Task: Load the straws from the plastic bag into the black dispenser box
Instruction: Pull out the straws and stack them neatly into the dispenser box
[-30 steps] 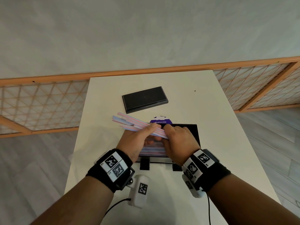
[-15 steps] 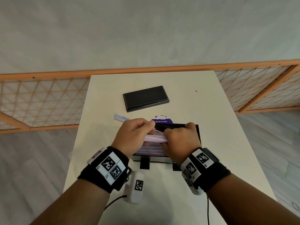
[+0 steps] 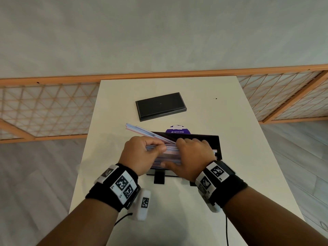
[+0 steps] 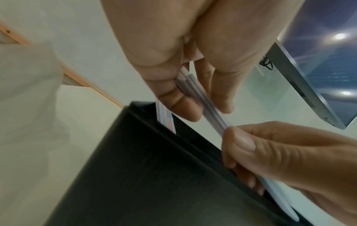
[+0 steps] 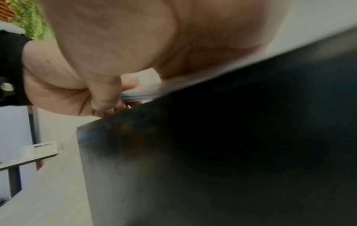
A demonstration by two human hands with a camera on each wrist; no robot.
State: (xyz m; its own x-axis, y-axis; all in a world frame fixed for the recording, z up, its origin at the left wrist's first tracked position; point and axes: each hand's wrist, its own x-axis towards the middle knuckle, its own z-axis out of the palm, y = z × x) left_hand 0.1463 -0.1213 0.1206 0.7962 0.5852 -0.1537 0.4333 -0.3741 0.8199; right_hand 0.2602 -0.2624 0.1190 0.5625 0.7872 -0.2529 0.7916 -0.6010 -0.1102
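Several pale striped straws (image 3: 140, 129) are pinched between the thumb and curled fingers of the left hand (image 3: 141, 154), their far ends fanning out past the left end of the black dispenser box (image 3: 217, 144). The same bundle is nipped by the thumb and fingers of the right hand (image 3: 190, 157), whose grip is closed round it over the open top of the box; in the left wrist view the straws run from one grip down to the other. More straws are stacked inside the box. The box stands near the middle of the white surface (image 3: 239, 157), towards its near edge. A flat black lid (image 3: 160, 106) lies apart, towards the far edge. A purple sticker (image 3: 177, 131) shows just behind the box.
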